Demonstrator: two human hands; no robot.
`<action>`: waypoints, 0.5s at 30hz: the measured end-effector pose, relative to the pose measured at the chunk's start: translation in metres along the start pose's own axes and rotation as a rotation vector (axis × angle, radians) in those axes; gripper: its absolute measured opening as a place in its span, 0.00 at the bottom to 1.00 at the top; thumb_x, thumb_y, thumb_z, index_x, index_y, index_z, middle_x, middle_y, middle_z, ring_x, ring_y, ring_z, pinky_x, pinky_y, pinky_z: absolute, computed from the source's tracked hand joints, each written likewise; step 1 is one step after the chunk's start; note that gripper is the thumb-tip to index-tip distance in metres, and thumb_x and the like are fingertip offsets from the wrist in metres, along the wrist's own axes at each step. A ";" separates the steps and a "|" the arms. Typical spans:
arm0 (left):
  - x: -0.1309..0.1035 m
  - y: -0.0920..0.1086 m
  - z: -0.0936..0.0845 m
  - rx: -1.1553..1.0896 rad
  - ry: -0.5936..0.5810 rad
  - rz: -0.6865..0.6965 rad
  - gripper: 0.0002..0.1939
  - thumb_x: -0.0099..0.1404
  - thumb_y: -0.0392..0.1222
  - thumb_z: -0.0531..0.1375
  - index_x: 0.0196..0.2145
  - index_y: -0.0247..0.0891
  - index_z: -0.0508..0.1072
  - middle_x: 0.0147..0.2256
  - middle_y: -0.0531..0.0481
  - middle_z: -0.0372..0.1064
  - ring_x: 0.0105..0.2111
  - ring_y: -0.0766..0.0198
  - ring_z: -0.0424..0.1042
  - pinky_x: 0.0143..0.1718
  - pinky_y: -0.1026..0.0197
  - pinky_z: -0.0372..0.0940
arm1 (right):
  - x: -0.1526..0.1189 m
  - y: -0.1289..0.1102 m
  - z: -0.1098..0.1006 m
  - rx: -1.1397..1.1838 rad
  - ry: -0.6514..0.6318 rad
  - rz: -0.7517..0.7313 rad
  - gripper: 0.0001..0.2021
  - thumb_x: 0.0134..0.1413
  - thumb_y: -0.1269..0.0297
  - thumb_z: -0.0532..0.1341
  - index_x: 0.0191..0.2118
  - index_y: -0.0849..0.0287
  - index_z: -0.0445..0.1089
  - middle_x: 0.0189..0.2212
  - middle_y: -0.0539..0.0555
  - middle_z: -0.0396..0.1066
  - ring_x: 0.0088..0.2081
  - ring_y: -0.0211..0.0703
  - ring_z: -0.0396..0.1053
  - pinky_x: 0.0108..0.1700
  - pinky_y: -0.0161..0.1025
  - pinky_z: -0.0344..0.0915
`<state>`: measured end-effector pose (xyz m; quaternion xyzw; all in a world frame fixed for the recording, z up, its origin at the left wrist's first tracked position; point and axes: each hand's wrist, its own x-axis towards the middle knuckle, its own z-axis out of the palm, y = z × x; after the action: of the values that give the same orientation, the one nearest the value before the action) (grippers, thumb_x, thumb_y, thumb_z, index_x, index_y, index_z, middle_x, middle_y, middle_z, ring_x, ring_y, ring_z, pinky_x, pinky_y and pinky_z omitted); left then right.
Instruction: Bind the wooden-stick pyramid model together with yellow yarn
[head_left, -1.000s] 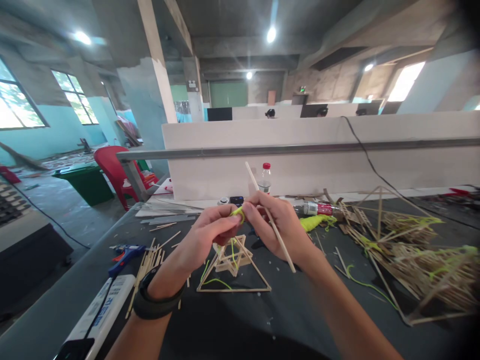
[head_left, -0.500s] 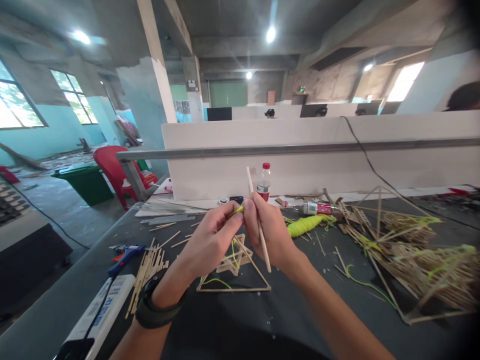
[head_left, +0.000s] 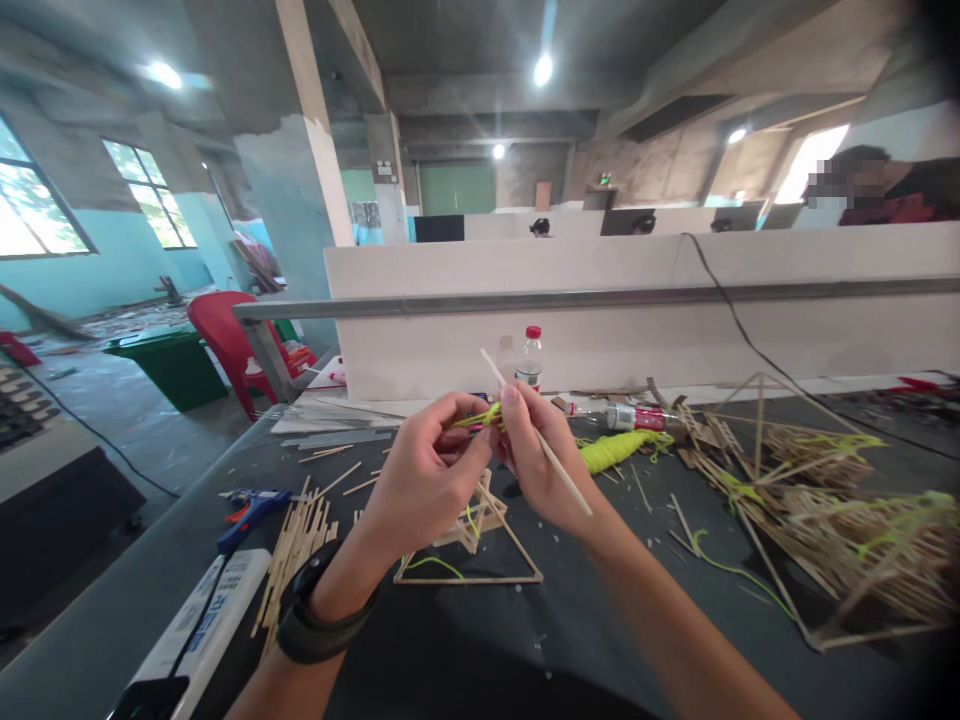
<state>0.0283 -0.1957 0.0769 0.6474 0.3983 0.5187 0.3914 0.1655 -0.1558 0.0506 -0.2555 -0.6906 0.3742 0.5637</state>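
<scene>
My left hand [head_left: 427,470] is closed, pinching bright yellow-green yarn [head_left: 487,414] between thumb and fingers. My right hand [head_left: 541,455] is closed on a thin wooden stick [head_left: 564,478], which slants from upper left to lower right across the fingers. The right fingertips meet the yarn beside the left ones; whether they also grip it is hidden. Below the hands, a triangular frame of wooden sticks [head_left: 472,579] lies on the dark table, with a smaller stick piece and yarn strands inside it. A yellow-green yarn bundle [head_left: 622,450] rests just beyond my right hand.
Loose sticks [head_left: 296,540], a blue glue gun [head_left: 255,510] and a white power strip [head_left: 217,610] lie at left. An upright bottle [head_left: 531,360] and a lying bottle [head_left: 637,416] stand behind. Stick structures [head_left: 847,540] pile up at right. Beyond the partition [head_left: 600,345] are people.
The stick in my right hand has tilted from near upright to a stronger slant. More yarn shows between my fingertips. Another person's head has come into view at the far right.
</scene>
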 end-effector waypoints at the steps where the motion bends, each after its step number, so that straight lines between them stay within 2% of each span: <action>1: 0.000 0.001 0.000 0.019 0.016 0.006 0.09 0.61 0.34 0.63 0.39 0.39 0.70 0.24 0.56 0.60 0.21 0.71 0.55 0.20 0.69 0.51 | 0.000 0.000 0.000 0.024 0.001 0.008 0.18 0.69 0.50 0.50 0.30 0.55 0.57 0.20 0.44 0.53 0.22 0.35 0.51 0.23 0.37 0.51; 3: -0.002 0.003 0.002 0.083 0.078 0.046 0.07 0.62 0.36 0.62 0.39 0.39 0.70 0.23 0.56 0.60 0.20 0.71 0.55 0.19 0.68 0.50 | 0.000 0.001 0.002 0.073 0.004 0.031 0.18 0.69 0.50 0.51 0.30 0.55 0.57 0.20 0.44 0.51 0.21 0.35 0.50 0.22 0.36 0.50; 6: -0.004 0.006 0.004 0.215 0.218 0.179 0.06 0.61 0.37 0.63 0.38 0.40 0.72 0.22 0.58 0.57 0.18 0.71 0.53 0.19 0.67 0.50 | 0.001 0.000 0.005 0.141 -0.014 0.073 0.18 0.68 0.49 0.52 0.29 0.55 0.57 0.20 0.44 0.51 0.21 0.34 0.48 0.21 0.34 0.50; 9: -0.005 0.007 0.006 0.309 0.310 0.295 0.07 0.59 0.35 0.63 0.37 0.41 0.75 0.23 0.56 0.62 0.20 0.68 0.57 0.23 0.65 0.54 | 0.001 -0.003 0.005 0.176 -0.046 0.103 0.19 0.67 0.49 0.52 0.28 0.55 0.57 0.19 0.43 0.51 0.20 0.33 0.49 0.20 0.33 0.50; 12: -0.005 0.006 0.007 0.360 0.322 0.316 0.05 0.59 0.36 0.64 0.35 0.40 0.76 0.23 0.53 0.65 0.22 0.66 0.59 0.24 0.64 0.55 | 0.002 -0.004 0.001 0.165 -0.067 0.107 0.20 0.68 0.49 0.52 0.26 0.55 0.56 0.19 0.44 0.52 0.20 0.33 0.51 0.20 0.33 0.50; 15: -0.004 0.005 0.007 0.365 0.251 0.230 0.05 0.61 0.40 0.64 0.35 0.39 0.75 0.20 0.56 0.57 0.19 0.69 0.52 0.21 0.65 0.50 | 0.002 -0.004 -0.002 0.098 -0.050 0.088 0.20 0.68 0.50 0.52 0.27 0.56 0.56 0.19 0.44 0.53 0.20 0.33 0.51 0.20 0.34 0.50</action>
<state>0.0350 -0.2023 0.0792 0.6791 0.4546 0.5555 0.1537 0.1677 -0.1563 0.0552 -0.2484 -0.6735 0.4381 0.5411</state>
